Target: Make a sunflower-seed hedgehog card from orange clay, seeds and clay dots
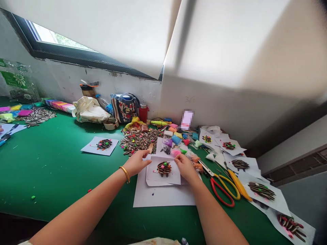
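Note:
A white paper card (152,176) bears a hedgehog (164,168) made of dark striped seeds, with small pink, green and orange balls on its back. My left hand (136,164) pinches the card's upper left edge between thumb and fingers. At the upper right edge, my right hand (186,166) grips the same card. Beneath it lie more white sheets, with a larger sheet (143,199) flat on the green table. Just beyond my hands spreads a pile of striped sunflower seeds (139,140), beside bags of coloured clay (176,139).
Scissors (222,190) with red and yellow handles and a yellow utility knife (238,185) lie right of my right arm. Several finished hedgehog cards (278,200) line the right edge. Another card (88,149) lies left. Bags (90,110) stand by the wall; part of another person's hand (1,128) shows far left.

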The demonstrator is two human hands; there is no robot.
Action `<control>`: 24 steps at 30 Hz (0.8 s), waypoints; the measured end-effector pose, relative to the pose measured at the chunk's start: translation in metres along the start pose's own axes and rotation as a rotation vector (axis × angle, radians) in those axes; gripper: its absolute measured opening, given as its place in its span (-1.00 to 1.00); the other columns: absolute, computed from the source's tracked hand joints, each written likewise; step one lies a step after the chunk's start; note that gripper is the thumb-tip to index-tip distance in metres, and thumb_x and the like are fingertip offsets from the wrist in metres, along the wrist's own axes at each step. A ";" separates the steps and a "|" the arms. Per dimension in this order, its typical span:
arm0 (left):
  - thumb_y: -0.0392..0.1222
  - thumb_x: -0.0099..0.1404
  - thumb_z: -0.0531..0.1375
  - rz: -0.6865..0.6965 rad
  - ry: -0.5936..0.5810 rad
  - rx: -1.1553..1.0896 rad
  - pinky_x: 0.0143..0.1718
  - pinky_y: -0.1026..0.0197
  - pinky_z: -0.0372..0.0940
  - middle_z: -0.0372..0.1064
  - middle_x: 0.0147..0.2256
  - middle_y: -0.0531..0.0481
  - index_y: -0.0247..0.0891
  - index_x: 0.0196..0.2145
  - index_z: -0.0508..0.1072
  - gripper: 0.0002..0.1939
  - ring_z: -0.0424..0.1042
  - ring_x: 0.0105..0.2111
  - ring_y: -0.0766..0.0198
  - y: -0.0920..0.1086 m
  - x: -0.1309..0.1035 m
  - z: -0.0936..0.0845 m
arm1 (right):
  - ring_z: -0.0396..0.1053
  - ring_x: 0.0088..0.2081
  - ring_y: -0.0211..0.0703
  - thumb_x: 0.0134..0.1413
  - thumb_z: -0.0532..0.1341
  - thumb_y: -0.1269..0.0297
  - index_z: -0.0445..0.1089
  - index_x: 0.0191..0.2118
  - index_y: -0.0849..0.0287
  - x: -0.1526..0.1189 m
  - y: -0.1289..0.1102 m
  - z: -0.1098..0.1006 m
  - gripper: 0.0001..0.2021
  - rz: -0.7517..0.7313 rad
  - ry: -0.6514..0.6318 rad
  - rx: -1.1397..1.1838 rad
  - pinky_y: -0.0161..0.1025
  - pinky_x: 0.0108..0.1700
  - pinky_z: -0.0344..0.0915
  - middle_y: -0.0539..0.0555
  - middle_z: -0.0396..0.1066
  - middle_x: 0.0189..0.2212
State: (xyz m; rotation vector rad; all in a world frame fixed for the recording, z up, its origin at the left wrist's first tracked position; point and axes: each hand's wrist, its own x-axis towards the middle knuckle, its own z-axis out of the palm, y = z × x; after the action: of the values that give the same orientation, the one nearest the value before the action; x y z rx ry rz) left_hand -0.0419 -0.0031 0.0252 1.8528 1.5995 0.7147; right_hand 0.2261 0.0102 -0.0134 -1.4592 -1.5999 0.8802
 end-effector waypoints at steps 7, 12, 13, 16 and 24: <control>0.00 0.02 0.27 -0.236 -0.132 -0.384 -0.56 0.29 0.23 0.40 -0.49 0.03 -0.30 -0.29 0.48 -0.65 0.39 -0.50 0.27 0.013 0.000 0.009 | 0.12 -0.56 -0.27 -0.04 0.21 0.00 0.24 -0.44 0.12 0.005 0.007 0.001 -0.71 0.081 -0.025 0.204 -0.34 -0.52 0.05 -0.09 0.21 -0.59; 0.09 -0.04 0.29 -0.294 -0.124 -0.495 -0.69 0.34 0.06 0.14 -0.69 0.17 -0.29 -0.53 0.38 -0.64 0.13 -0.69 0.42 0.015 -0.002 0.015 | 0.10 -0.62 -0.31 -0.07 0.23 -0.12 0.25 -0.41 0.11 0.002 0.004 0.003 -0.63 0.151 -0.064 0.336 -0.35 -0.59 0.02 -0.13 0.18 -0.63; 0.09 -0.04 0.29 -0.301 -0.111 -0.505 -0.70 0.34 0.05 0.13 -0.70 0.17 -0.29 -0.54 0.37 -0.63 0.11 -0.70 0.43 0.015 -0.002 0.015 | 0.10 -0.63 -0.31 -0.06 0.21 -0.15 0.25 -0.39 0.11 0.001 0.003 0.003 -0.61 0.165 -0.072 0.357 -0.35 -0.59 0.02 -0.13 0.17 -0.64; 0.10 -0.06 0.31 -0.320 -0.071 -0.534 -0.70 0.34 0.05 0.15 -0.69 0.17 -0.29 -0.54 0.34 -0.61 0.12 -0.70 0.44 0.015 -0.002 0.013 | 0.06 -0.66 -0.34 -0.03 0.16 -0.21 0.25 -0.37 0.11 -0.002 -0.002 0.003 -0.57 0.211 -0.068 0.456 -0.37 -0.62 -0.01 -0.15 0.12 -0.66; 0.13 -0.10 0.33 -0.362 -0.033 -0.600 -0.63 0.33 0.17 0.14 -0.68 0.17 -0.27 -0.54 0.31 -0.58 0.14 -0.66 0.44 0.021 -0.007 -0.001 | 0.07 -0.65 -0.39 -0.18 0.36 -0.05 0.27 -0.45 0.16 -0.008 -0.007 0.005 -0.60 0.253 -0.198 0.600 -0.40 -0.62 -0.07 -0.13 0.19 -0.66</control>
State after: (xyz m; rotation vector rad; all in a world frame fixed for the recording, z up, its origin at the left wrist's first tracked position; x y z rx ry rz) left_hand -0.0294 -0.0121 0.0413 1.1077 1.4364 0.8698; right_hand 0.2189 0.0020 -0.0100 -1.1732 -1.1416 1.5352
